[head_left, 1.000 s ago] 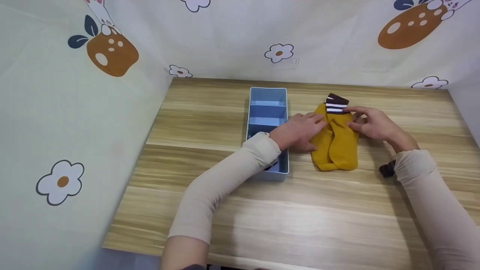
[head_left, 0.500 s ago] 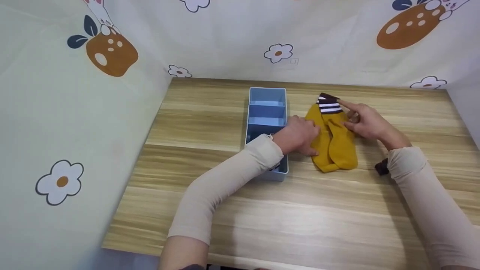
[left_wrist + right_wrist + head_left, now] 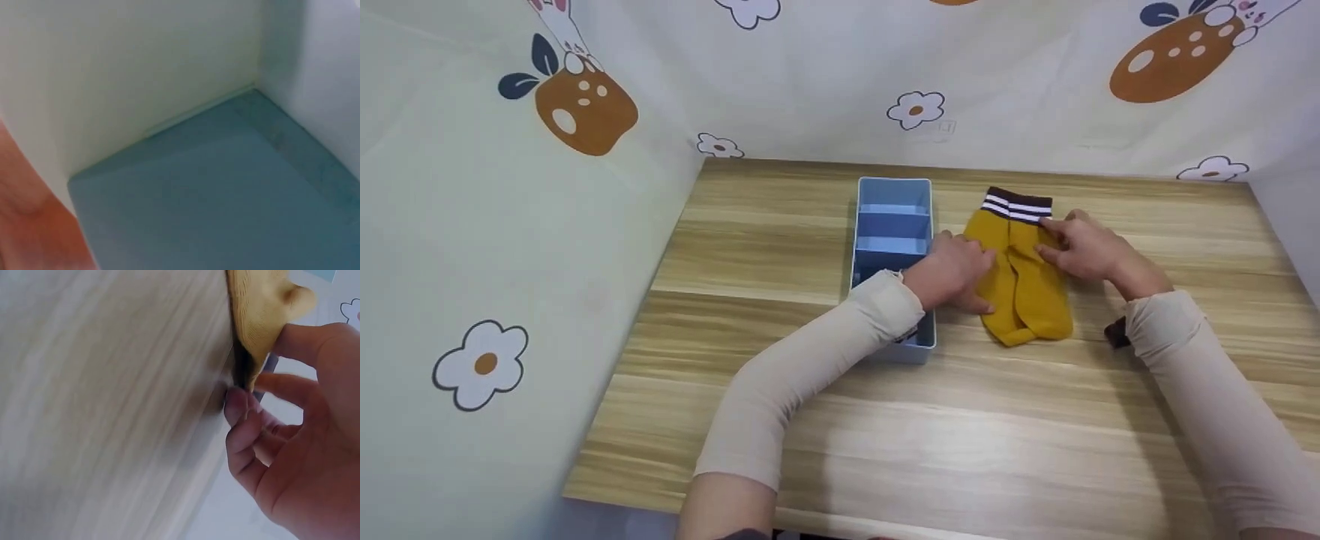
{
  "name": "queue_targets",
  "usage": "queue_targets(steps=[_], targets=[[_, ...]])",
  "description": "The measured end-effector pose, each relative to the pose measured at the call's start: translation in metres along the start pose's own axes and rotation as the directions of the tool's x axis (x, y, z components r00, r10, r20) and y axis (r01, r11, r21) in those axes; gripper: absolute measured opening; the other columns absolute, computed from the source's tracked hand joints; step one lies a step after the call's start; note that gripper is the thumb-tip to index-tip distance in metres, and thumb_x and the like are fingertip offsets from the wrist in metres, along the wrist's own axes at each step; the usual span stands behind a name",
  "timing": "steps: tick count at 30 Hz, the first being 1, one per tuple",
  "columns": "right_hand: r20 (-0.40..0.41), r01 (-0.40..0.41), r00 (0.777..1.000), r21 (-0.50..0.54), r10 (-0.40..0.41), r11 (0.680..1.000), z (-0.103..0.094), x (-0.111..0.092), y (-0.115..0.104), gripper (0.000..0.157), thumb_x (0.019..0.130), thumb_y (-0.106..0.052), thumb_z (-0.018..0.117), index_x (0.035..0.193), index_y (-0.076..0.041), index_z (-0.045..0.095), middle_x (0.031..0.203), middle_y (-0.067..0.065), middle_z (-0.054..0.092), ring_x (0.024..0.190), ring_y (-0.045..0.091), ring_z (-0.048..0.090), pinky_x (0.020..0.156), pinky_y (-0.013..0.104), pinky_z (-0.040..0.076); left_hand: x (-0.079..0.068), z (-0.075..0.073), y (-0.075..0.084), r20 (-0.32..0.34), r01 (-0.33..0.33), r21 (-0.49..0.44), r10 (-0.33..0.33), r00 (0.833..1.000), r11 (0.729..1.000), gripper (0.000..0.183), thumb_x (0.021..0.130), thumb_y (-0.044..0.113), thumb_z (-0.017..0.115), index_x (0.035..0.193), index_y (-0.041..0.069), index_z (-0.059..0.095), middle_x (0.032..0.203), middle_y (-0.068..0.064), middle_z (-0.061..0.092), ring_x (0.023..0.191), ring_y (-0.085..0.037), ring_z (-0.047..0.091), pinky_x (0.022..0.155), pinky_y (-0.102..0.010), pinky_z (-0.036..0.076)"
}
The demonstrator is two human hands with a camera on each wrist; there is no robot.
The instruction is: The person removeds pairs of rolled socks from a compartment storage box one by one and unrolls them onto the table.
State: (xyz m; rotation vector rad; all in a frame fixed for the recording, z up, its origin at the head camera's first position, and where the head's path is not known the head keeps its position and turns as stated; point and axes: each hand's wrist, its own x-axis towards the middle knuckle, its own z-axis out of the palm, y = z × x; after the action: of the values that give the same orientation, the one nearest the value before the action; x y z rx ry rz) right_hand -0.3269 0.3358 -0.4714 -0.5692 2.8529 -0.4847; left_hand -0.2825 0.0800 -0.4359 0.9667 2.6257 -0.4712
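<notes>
A pair of mustard-yellow socks (image 3: 1035,292) with dark, white-striped cuffs lies flat on the wooden table, one sock partly over the other. My left hand (image 3: 952,271) rests on the left side of the socks, fingers spread over the fabric, its wrist above the blue box. At the right edge, just below the cuffs, my right hand (image 3: 1091,251) pinches the fabric. From the right wrist, the yellow sock (image 3: 259,315) shows its lifted edge between the thumb and fingers of the right hand (image 3: 315,410). In the left wrist view, part of the left hand (image 3: 34,225) shows beside a blurred blue-grey surface.
A blue divided box (image 3: 894,196) stands left of the socks; the left sleeve covers its front compartments, where something dark partly shows. A small dark bundle (image 3: 1116,333) lies beside the right sleeve. Patterned cloth (image 3: 810,82) hangs behind the table (image 3: 750,232).
The socks' cuffs have shifted left and spread out side by side, both striped bands now showing. My right hand has moved slightly left with them; the left hand has barely moved.
</notes>
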Motion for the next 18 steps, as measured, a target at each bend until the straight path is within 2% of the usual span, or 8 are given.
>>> queue_targets(steps=[2,5,8,10,15,18], targets=[[0.009,-0.023,1.0,-0.004,0.023,1.0,-0.0007,0.0001,0.0007,0.064,0.108,-0.032,0.065,0.158,0.005,0.049,0.112,0.025,0.052,0.097,0.036,0.051,0.077,0.045,0.044,0.0,-0.0001,-0.0004,-0.003,0.007,0.004,-0.007,1.0,1.0,0.086,0.096,0.083,0.054,0.153,0.018,0.049,0.148,-0.001,0.063,0.132,-0.023,0.063,0.115,-0.043,0.047],[0.04,-0.08,0.996,0.017,0.079,0.997,-0.0014,0.0004,0.0018,0.077,0.108,-0.052,0.061,0.163,0.0,0.044,0.12,0.027,0.05,0.1,0.038,0.052,0.081,0.05,0.046,-0.0005,-0.0006,-0.0017,-0.001,0.011,0.006,-0.011,1.0,1.0,0.087,0.095,0.083,0.055,0.15,0.016,0.053,0.145,-0.001,0.065,0.129,-0.023,0.065,0.117,-0.043,0.046],[0.073,-0.132,0.989,0.03,0.13,0.991,-0.0007,0.0003,0.0027,0.095,0.103,-0.072,0.055,0.167,-0.005,0.038,0.127,0.027,0.047,0.102,0.041,0.053,0.084,0.052,0.046,-0.0014,-0.0014,-0.003,0.002,0.006,-0.003,-0.006,1.0,1.0,0.087,0.094,0.083,0.057,0.149,0.016,0.056,0.143,-0.001,0.067,0.128,-0.023,0.065,0.121,-0.045,0.044],[0.089,-0.153,0.985,0.032,0.149,0.988,-0.0001,0.0002,0.0023,0.102,0.099,-0.08,0.052,0.169,-0.008,0.035,0.13,0.028,0.045,0.103,0.043,0.053,0.086,0.055,0.047,-0.0023,-0.0023,-0.0043,0.009,0.0,-0.012,0.0,1.0,1.0,0.086,0.093,0.082,0.059,0.149,0.016,0.057,0.142,-0.001,0.068,0.127,-0.022,0.065,0.123,-0.046,0.042],[0.101,-0.168,0.981,0.031,0.164,0.985,0.0003,-0.0008,-0.0005,0.101,0.101,-0.081,0.045,0.17,-0.008,0.032,0.135,0.03,0.042,0.109,0.049,0.054,0.092,0.063,0.048,-0.0063,-0.0042,-0.0081,0.027,-0.014,-0.028,0.015,1.0,1.0,0.084,0.091,0.079,0.066,0.149,0.018,0.058,0.14,0.0,0.069,0.126,-0.023,0.064,0.123,-0.046,0.042],[0.078,-0.162,0.984,0.006,0.161,0.987,0.0017,-0.0007,0.0017,0.095,0.104,-0.076,0.046,0.17,-0.008,0.032,0.133,0.03,0.042,0.107,0.048,0.055,0.087,0.062,0.049,-0.0086,-0.0039,-0.0088,0.018,-0.019,-0.019,0.019,1.0,1.0,0.085,0.09,0.078,0.069,0.148,0.018,0.058,0.14,0.0,0.069,0.127,-0.022,0.065,0.121,-0.046,0.044]])
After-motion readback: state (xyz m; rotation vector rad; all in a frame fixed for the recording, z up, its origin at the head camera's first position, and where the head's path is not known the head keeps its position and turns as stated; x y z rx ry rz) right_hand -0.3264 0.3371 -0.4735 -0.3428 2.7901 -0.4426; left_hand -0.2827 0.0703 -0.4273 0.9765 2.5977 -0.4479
